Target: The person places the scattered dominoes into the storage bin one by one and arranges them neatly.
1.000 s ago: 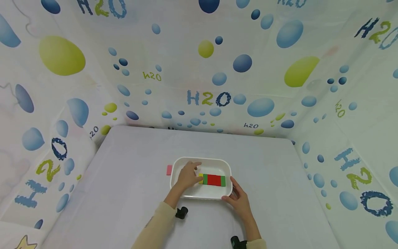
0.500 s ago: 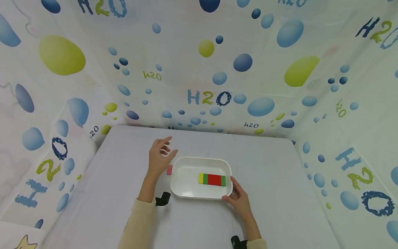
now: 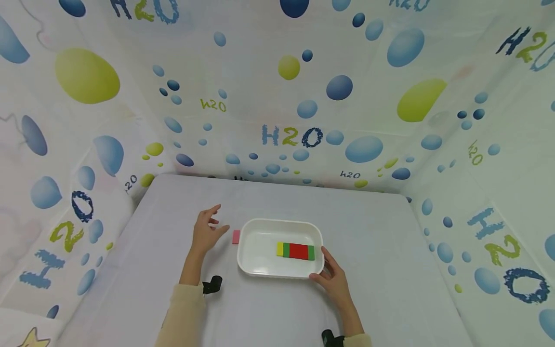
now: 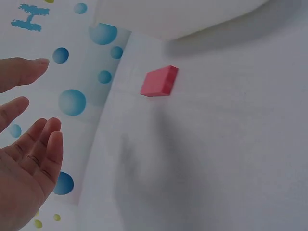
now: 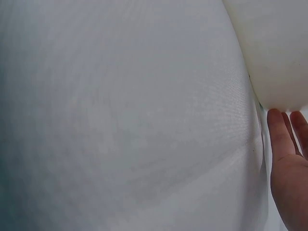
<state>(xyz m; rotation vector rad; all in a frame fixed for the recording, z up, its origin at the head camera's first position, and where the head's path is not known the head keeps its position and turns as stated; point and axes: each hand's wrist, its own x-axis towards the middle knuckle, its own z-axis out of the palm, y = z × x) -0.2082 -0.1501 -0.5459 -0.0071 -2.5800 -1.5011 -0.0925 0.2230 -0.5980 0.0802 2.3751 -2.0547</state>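
Note:
A white rectangular tray (image 3: 258,253) lies in the middle of the table. In it a row of flat pieces runs left to right: yellow (image 3: 280,249), green (image 3: 286,249), a wider red stretch (image 3: 299,251) and green (image 3: 311,252). My right hand (image 3: 336,282) holds the tray's near right corner, thumb at the front edge and fingers at the right side. Just left of the tray lies a pink block (image 3: 236,237), seen larger in the left wrist view as a flat square block (image 4: 158,83). My left hand (image 3: 207,232) hovers left of it, fingers apart, holding nothing.
White cloth covers the table (image 3: 368,217). Printed curtains (image 3: 243,111) with bubbles and lettering hang behind and at both sides. A black wrist device (image 3: 212,284) sits on the left wrist, another (image 3: 332,338) on the right.
My left hand has left the pieces in the tray, gone up and left past the rim, then further left and slightly nearer. My right hand and the tray stay put.

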